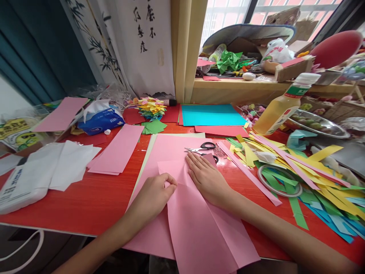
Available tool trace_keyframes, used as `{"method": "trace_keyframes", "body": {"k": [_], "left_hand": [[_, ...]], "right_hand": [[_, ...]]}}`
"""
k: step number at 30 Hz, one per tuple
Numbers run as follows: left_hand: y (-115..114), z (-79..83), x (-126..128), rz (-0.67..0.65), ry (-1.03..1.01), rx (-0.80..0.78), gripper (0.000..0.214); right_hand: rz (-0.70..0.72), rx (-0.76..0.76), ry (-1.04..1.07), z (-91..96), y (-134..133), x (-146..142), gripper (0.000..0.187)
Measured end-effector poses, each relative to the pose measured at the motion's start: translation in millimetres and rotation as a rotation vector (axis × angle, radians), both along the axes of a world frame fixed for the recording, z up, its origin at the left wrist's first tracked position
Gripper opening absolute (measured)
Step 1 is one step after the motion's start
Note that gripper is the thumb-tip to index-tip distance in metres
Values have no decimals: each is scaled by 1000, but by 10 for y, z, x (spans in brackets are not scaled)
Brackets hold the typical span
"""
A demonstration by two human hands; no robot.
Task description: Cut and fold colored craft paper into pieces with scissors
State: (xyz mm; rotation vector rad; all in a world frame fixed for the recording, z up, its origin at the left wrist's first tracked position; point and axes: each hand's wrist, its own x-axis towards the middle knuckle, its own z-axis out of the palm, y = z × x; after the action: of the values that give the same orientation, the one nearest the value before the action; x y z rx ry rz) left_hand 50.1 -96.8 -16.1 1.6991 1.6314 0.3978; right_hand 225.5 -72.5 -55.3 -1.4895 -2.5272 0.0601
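Observation:
A creased sheet of pink paper (196, 232) lies in front of me, its near end reaching over the table edge. My left hand (155, 192) pinches its left side between thumb and curled fingers. My right hand (207, 179) rests flat on the sheet's right part, fingers stretched out, pressing near a crease. Beneath is a larger pink sheet (168, 146) with a pale sheet showing at its left edge. Just beyond my right fingertips lie scissors (209, 145) with black handles, partly covered by a small dark reddish paper piece (209, 158).
Pink strips (118, 150) and a blue tissue pack (100, 121) lie left. Behind are a folded-paper stack (151, 108) and blue sheets (211, 115). To the right stand a juice bottle (281, 106), a tape roll (261, 179) and many coloured paper strips (322, 184).

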Motion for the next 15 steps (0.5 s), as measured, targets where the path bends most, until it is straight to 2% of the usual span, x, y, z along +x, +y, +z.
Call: {"method": "trace_keyframes", "body": {"k": [11,15], "left_hand": [[-24,-29,27,-30,-39,-23,21],[37,9,-70,-6,-56,9,21]], "right_hand": [[-4,23,25,-54,47,17,49],[1,-30,170,-7,44,31,48]]}}
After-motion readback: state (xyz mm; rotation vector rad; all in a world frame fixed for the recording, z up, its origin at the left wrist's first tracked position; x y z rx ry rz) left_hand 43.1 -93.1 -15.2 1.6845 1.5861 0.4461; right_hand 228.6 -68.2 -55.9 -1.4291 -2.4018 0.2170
